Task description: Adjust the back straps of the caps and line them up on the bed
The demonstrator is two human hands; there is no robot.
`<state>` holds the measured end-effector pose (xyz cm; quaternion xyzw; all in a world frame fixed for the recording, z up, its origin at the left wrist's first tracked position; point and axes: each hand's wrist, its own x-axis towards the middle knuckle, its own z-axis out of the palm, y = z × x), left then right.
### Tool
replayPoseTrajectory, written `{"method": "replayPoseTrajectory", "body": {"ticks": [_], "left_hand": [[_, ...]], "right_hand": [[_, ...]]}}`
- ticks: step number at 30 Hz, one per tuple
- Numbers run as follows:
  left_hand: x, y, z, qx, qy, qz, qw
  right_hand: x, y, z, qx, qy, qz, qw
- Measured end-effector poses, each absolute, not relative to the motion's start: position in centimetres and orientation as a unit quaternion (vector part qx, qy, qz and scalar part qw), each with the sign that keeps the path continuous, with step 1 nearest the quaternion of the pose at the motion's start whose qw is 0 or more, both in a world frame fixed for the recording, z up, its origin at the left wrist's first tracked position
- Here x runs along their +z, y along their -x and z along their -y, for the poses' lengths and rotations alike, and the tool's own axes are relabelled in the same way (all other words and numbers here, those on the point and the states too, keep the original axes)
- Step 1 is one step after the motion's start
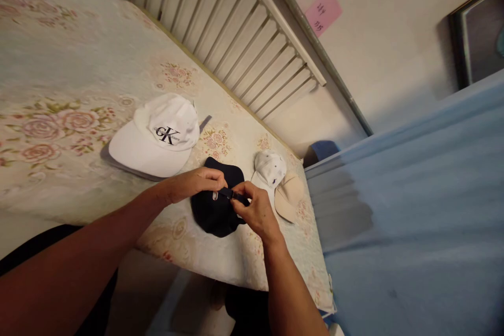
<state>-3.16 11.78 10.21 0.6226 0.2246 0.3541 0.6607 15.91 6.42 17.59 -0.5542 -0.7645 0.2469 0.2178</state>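
Observation:
A black cap (220, 220) lies on the flowered tablecloth (118, 73), with its back strap (225, 192) between my two hands. My left hand (202, 181) pinches one end of the strap near a small metal-rimmed slot. From the right, my right hand (254, 207) closes thumb and fingers on the strap by its dark buckle. To the left sits a white cap (165, 131) with black letters on its front. Past my right hand are another white cap (270, 168) with a small dark emblem and a beige cap (289, 194), partly overlapping.
A white slatted radiator (236, 37) runs along the table's far edge. A blue curtain (401, 220) hangs at the right, with a dark blue object (325, 149) beside it. On the wall are a pink note (323, 12) and a framed picture (480, 31).

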Motion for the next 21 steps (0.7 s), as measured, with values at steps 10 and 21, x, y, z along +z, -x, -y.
{"method": "replayPoseTrajectory", "body": {"ticks": [10, 21], "left_hand": [[9.8, 3.4, -12.0, 0.296, -0.685, -0.239, 0.621], [10.0, 3.6, -12.1, 0.304, -0.707, -0.253, 0.586]], "right_hand": [[17.1, -17.2, -6.6, 0.279, 0.558, 0.748, 0.228], [16.3, -20.2, -8.0, 0.514, 0.503, 0.636, 0.28]]}}
